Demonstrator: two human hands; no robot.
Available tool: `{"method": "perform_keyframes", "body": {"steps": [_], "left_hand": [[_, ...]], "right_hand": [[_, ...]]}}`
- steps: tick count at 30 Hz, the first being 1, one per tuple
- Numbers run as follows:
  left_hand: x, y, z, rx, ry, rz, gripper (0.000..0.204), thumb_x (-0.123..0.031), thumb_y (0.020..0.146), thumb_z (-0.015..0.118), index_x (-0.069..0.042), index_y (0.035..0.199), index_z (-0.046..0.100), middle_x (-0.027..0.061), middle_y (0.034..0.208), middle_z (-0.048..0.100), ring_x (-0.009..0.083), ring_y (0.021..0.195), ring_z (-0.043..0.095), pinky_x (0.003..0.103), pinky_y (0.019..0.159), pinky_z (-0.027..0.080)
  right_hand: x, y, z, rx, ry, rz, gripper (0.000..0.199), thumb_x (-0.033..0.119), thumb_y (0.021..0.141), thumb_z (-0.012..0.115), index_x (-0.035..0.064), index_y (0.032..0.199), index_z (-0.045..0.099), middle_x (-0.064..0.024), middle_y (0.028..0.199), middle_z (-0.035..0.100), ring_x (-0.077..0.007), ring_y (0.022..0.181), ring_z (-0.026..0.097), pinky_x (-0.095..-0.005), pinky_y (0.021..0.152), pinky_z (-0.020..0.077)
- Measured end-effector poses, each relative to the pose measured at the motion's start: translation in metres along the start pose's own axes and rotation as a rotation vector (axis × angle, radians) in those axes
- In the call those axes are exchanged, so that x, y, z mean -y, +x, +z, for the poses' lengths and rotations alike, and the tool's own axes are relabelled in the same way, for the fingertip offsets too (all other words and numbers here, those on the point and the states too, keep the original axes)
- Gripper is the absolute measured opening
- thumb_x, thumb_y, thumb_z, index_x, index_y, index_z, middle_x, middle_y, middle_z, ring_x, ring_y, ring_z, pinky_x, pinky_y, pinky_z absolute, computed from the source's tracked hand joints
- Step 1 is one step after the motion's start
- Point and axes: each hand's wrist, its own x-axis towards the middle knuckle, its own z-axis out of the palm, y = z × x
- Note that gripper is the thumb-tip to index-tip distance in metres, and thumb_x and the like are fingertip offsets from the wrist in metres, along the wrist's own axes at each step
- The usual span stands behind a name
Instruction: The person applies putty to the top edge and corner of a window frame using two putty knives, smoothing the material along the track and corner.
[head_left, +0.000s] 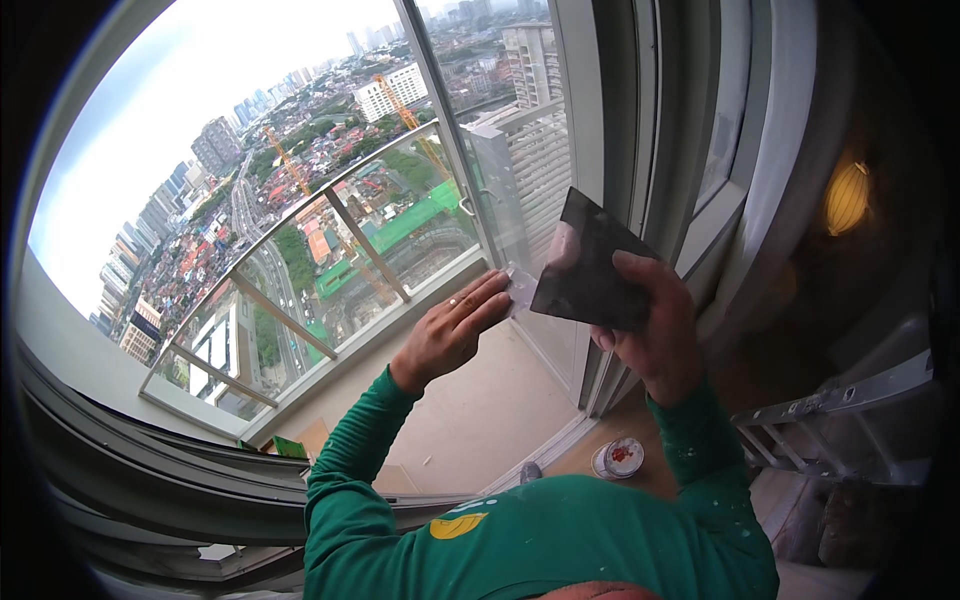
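My right hand (655, 325) grips a dark, flat, square-cornered sheet (590, 268), thumb on its face and fingers behind. A pale, smeared patch shows on the sheet's upper left part. To its left, my left hand (455, 328) is raised with the fingers straight and pressed together. A thin, pale, see-through piece (520, 288) sits at those fingertips, close to the sheet's left corner; its exact kind is unclear. Both hands are held up before the glazed door (500, 190) and its frame.
Beyond the opening lies a balcony floor (490, 400) with a glass railing (335, 205). A round tub (624, 457) with white and red contents stands on the floor at right. A metal ladder (840, 410) leans farther right, near a yellow lamp (848, 198).
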Motion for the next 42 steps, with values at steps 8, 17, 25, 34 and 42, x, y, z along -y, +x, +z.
{"method": "perform_keyframes", "body": {"steps": [8,17,25,34,42], "left_hand": [[-0.075,0.062,-0.010,-0.687,-1.449,-0.856,0.039,-0.016,0.105,0.047,0.007,0.135,0.046,0.0206,0.123,0.064,0.0320,0.110,0.069,0.048,0.092,0.059],[-0.047,0.059,-0.075,-0.552,-1.240,-0.755,0.038,-0.015,0.103,0.051,0.009,0.132,0.046,0.0217,0.115,0.065,0.0304,0.092,0.072,0.043,0.079,0.063],[-0.035,0.067,-0.115,-0.415,-1.066,-0.747,0.036,-0.010,0.102,0.053,0.011,0.131,0.051,0.0198,0.117,0.066,0.0248,0.102,0.071,0.038,0.090,0.061],[-0.036,0.072,-0.142,-0.644,-1.049,-0.605,0.039,-0.012,0.100,0.052,0.008,0.134,0.052,0.0195,0.113,0.069,0.0278,0.086,0.074,0.041,0.062,0.062],[-0.016,0.033,-0.163,-0.808,-0.856,-0.600,0.035,-0.011,0.099,0.052,0.006,0.129,0.056,0.0178,0.112,0.070,0.0288,0.089,0.073,0.042,0.064,0.062]], "right_hand": [[-0.021,0.048,-0.012,0.391,-1.540,-1.152,0.069,-0.014,0.085,0.063,0.0093,0.148,0.049,-0.0183,0.137,0.057,-0.0367,0.123,0.060,-0.0433,0.102,0.0539],[0.032,0.077,-0.006,0.483,-2.188,-0.974,0.088,-0.017,0.074,0.069,0.0281,0.148,0.052,-0.0092,0.138,0.056,-0.0327,0.130,0.054,-0.0451,0.107,0.0547],[0.058,0.054,0.084,0.760,-2.347,-1.248,0.048,0.012,0.084,0.073,0.0233,0.130,0.069,-0.0052,0.137,0.061,-0.0267,0.132,0.054,-0.0429,0.110,0.0435],[0.080,0.069,0.103,0.639,-2.325,-1.177,0.040,-0.012,0.087,0.067,0.0124,0.117,0.075,-0.0099,0.123,0.071,-0.0289,0.123,0.062,-0.0441,0.107,0.0500],[0.248,0.167,0.181,-0.314,-1.605,-2.078,0.027,0.010,0.103,0.057,0.0068,0.129,0.063,-0.0170,0.117,0.071,-0.0341,0.103,0.072,-0.0386,0.087,0.0594]]}}
